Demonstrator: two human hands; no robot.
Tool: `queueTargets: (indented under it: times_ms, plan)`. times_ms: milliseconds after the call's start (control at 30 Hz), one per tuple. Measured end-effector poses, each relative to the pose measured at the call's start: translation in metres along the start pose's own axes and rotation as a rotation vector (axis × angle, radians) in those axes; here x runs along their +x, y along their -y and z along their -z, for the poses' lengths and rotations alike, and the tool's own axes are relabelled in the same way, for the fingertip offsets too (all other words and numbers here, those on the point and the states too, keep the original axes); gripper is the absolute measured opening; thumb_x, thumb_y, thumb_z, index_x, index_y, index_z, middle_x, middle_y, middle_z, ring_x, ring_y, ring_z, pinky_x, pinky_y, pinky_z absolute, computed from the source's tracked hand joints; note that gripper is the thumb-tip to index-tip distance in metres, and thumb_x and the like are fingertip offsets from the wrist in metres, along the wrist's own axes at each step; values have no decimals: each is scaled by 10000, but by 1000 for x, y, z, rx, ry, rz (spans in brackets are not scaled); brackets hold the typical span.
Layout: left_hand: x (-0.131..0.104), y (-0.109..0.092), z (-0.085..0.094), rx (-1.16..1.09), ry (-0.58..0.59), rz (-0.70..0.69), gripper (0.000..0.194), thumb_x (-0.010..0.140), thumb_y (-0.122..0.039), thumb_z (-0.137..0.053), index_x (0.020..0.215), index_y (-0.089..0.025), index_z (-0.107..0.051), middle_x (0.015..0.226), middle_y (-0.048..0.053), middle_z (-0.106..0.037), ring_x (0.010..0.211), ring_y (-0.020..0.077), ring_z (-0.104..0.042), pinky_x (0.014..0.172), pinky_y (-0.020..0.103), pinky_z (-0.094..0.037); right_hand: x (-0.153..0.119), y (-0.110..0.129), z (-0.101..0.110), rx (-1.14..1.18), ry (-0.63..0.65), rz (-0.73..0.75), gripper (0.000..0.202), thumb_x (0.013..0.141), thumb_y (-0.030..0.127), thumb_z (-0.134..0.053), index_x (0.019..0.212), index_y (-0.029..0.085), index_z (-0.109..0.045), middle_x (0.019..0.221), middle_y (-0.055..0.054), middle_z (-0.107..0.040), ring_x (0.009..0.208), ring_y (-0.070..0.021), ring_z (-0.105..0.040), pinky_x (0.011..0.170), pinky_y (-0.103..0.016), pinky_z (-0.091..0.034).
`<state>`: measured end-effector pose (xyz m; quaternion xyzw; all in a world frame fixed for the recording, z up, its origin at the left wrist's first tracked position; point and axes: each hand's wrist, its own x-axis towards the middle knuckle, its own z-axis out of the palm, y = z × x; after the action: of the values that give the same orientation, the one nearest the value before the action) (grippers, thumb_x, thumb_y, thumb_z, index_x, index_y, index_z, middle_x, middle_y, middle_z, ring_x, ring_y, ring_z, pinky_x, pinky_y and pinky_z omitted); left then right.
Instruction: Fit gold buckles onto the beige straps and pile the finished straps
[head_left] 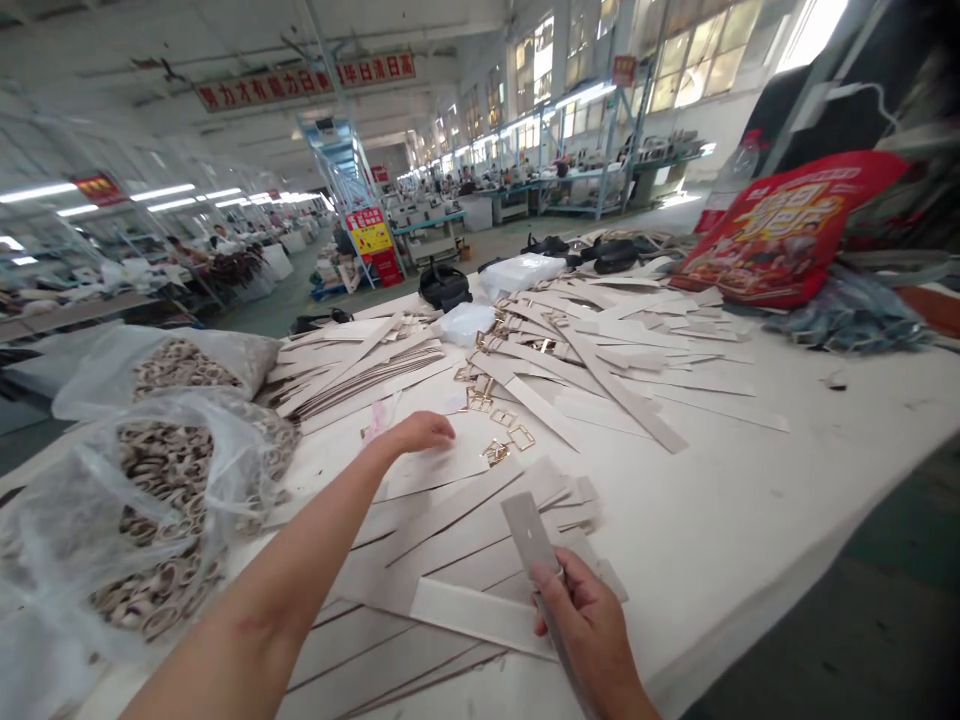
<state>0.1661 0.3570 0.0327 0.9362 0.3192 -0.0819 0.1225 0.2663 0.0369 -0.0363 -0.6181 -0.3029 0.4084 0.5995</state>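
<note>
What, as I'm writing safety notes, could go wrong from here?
The loose gold rectangular metal buckles near the bare left hand might scatter if knocked. The flat pale-grey strap in the bare right hand could drag the long, overlapping pale flat strips beneath it out of line. The translucent white plastic bag of beige loops gapes beside the left forearm, so a nudge might spill some.

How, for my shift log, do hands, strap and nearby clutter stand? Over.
Right hand gripping pale strap. Left hand near gold buckles, grasp unclear. Loose strips spread beneath the strap.
</note>
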Motion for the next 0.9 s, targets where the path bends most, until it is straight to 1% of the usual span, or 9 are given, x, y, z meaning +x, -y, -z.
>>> queueTargets:
  times_ms: [67,133,233,333,467,567,667,800,900]
  plan:
    - [32,-15,-4,47,-107,3,304,801,-190,-517,1088,-219,-614,1112,59,-614,1018,198,-547,870,292,-426,0,1,0,29,-4,-17,472,778,575,-544,966,148,-618,521,24,-523,452,-136,-528,443,-222,-408]
    - [61,-31,-12,85,-167,-19,381,809,-122,-468,1166,-223,-549,1231,77,-542,1135,215,-470,935,333,-387,1,1,0,55,-13,-20,464,786,577,-531,946,152,-628,526,23,-522,445,-130,-532,439,-214,-405]
    - [81,-45,-22,124,-176,-47,343,822,-117,-432,1131,-211,-546,1206,86,-543,1146,224,-454,932,354,-387,2,2,1,84,-20,-3,447,789,574,-530,906,155,-631,535,17,-529,431,-123,-536,420,-204,-400]
    - [74,-44,-23,149,-143,-52,262,816,-170,-466,1052,-207,-576,1141,77,-575,1086,223,-492,886,331,-409,3,3,3,101,-5,16,423,794,559,-535,882,157,-629,538,13,-539,436,-122,-539,419,-200,-408]
    - [53,-35,-17,133,-77,-22,214,808,-279,-515,991,-215,-604,924,26,-647,856,176,-584,763,262,-440,4,1,6,107,37,23,423,798,553,-534,916,156,-624,559,13,-548,456,-126,-545,437,-206,-419]
    - [49,-29,-13,107,-76,18,233,806,-246,-499,1011,-204,-603,922,31,-651,823,162,-590,745,248,-437,3,-1,6,89,33,28,416,803,548,-529,924,160,-615,554,22,-534,458,-127,-542,444,-209,-413]
    - [54,-22,-7,77,-39,30,218,721,-185,-561,924,-192,-642,968,45,-645,850,170,-586,762,246,-431,2,-3,6,72,32,31,409,805,541,-531,931,159,-607,559,21,-542,460,-126,-542,448,-210,-412]
    - [53,-17,-3,-4,66,73,181,608,-186,-633,784,-189,-671,807,16,-667,731,157,-592,662,225,-440,2,-2,6,75,38,22,417,798,541,-540,945,157,-609,553,19,-546,463,-134,-547,454,-219,-417]
    - [45,-19,-8,-75,64,124,137,566,-179,-655,703,-181,-662,716,8,-658,681,154,-588,612,226,-437,1,0,6,86,35,7,408,798,535,-546,947,160,-607,564,17,-551,472,-135,-549,459,-220,-421]
